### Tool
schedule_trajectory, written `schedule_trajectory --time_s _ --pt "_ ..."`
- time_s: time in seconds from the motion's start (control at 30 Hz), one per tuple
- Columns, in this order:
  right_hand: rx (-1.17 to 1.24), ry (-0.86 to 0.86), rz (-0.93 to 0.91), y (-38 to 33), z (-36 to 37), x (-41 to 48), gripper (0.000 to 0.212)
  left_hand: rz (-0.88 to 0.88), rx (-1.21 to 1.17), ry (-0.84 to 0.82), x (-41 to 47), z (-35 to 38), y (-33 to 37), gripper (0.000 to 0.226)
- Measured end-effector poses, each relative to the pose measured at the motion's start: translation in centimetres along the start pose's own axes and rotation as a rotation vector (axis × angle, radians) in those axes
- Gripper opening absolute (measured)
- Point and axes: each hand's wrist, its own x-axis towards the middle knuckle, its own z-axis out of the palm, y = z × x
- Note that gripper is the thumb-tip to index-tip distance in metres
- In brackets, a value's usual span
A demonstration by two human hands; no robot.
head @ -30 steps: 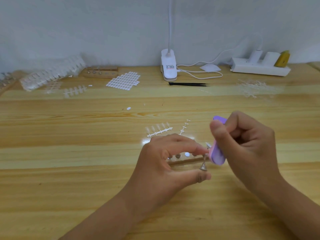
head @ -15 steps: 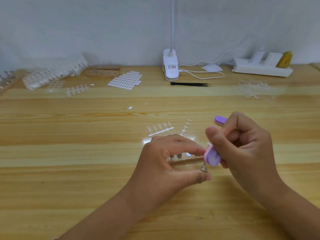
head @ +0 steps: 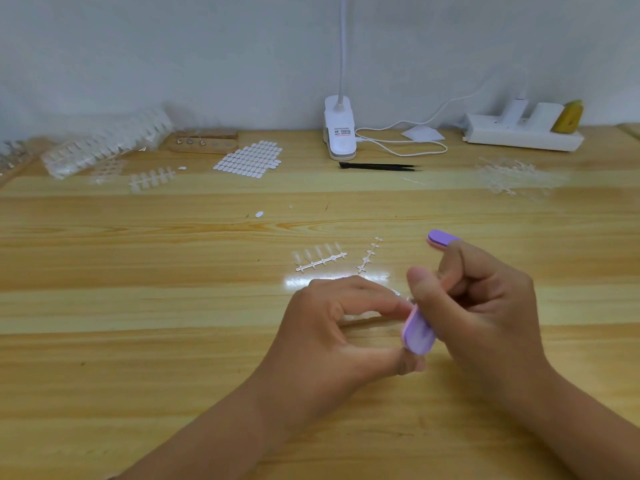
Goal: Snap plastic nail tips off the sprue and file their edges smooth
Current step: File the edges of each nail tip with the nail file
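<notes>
My left hand pinches a small item between forefinger and thumb; the file hides it now, and earlier frames show a little metal stand bearing a clear nail tip. My right hand grips a purple nail file with a pink core. The file's lower end lies against the left fingertips and its upper end sticks out above the right forefinger. Just beyond the hands lie a sprue with several clear nail tips and a bare sprue strip.
Along the back of the wooden table are a bag of nail tips, a wooden holder block, a sheet of white tabs, a clip lamp base, black tweezers, a power strip and a heap of empty sprues.
The file has slid downward along the held piece toward my left thumb and now covers the metal stand. My left hand has kept its place.
</notes>
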Motion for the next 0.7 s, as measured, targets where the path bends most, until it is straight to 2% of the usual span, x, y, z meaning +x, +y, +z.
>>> schedule_trajectory --time_s 0.13,0.27,0.4,0.53,0.7 --pt "0.035 0.073 0.030 0.40 -0.57 0.62 0.044 0.005 0.008 0.012 0.06 -0.14 0.16 0.035" --pt "0.046 -0.001 0.022 0.18 0.07 -0.03 0.037 -0.004 -0.007 0.002 0.05 -0.15 0.31 0.036" --pt "0.094 0.068 0.037 0.04 -0.32 0.58 0.042 0.002 -0.053 0.007 0.11 -0.25 0.34 0.035" --pt "0.051 0.019 0.020 -0.02 0.02 0.07 0.038 -0.006 -0.046 -0.001 0.09 -0.21 0.43 0.035" --pt "0.042 0.038 0.022 -0.13 0.08 0.05 0.042 -0.008 -0.033 -0.002 0.04 -0.22 0.44 0.035"
